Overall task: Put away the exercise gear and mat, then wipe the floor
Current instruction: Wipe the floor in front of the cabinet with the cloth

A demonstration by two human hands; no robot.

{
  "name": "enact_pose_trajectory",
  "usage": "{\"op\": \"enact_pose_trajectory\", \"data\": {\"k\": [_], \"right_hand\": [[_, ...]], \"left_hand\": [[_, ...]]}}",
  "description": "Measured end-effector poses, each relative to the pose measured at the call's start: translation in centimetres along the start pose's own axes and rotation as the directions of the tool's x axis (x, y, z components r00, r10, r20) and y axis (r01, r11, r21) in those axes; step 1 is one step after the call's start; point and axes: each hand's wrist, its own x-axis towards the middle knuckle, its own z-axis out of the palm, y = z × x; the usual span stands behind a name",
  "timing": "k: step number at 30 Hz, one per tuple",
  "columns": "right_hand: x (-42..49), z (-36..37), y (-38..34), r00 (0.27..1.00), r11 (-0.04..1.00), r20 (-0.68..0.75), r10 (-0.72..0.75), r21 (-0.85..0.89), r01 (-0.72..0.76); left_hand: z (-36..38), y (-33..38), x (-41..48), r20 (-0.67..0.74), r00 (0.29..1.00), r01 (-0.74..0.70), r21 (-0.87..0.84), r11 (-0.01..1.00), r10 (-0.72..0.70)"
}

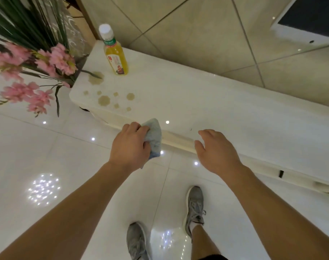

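At the near edge of the white counter (207,102), the left hand (130,147) clutches a bunched blue cloth (154,136) — the right hand (215,149) hovers beside it, fingers spread, holding nothing — brownish spills (104,100) lie near a juice bottle (115,53)

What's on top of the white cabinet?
On the white cabinet: a juice bottle and brownish spill spots. Pink flowers overhang its left end, hiding that corner.

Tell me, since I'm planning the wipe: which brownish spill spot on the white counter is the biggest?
The large brownish blotch nearest the yellow juice bottle, under the flower stem; the others are smaller.
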Motion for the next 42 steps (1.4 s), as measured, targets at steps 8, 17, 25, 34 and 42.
{"op": "enact_pose_trajectory", "data": {"k": [8, 17, 25, 34, 42], "right_hand": [[-5.1, 5.3, -4.6, 0.998, 0.998, 0.020, 0.066, 0.020, -0.066], [-5.5, 11.6, -3.4, 0.995, 0.998, 0.083, 0.048, 0.027, -0.050], [-3.8, 20.9, -0.4, 0.987, 0.999, 0.159, 0.025, 0.019, -0.028], [3.0, 39.1, 4.1, 0.969, 0.997, 0.246, -0.030, -0.059, 0.046], [8.5, 51.2, 8.2, 0.976, 0.987, 0.173, -0.130, -0.074, 0.144]], "left_hand": [[0.0, -4.5, -5.9, 0.045, 0.997, -0.056, -0.009, 0.998, 0.057], [5.6, -6.1, -8.2, 0.113, 0.992, -0.054, -0.030, 0.998, 0.057], [14.8, -8.1, -9.3, 0.157, 0.982, -0.101, -0.023, 0.995, 0.103], [33.3, -13.9, -8.5, 0.222, 0.960, -0.169, -0.027, 0.985, 0.170], [47.0, -16.8, -6.8, 0.144, 0.965, -0.214, -0.040, 0.976, 0.218]]}}
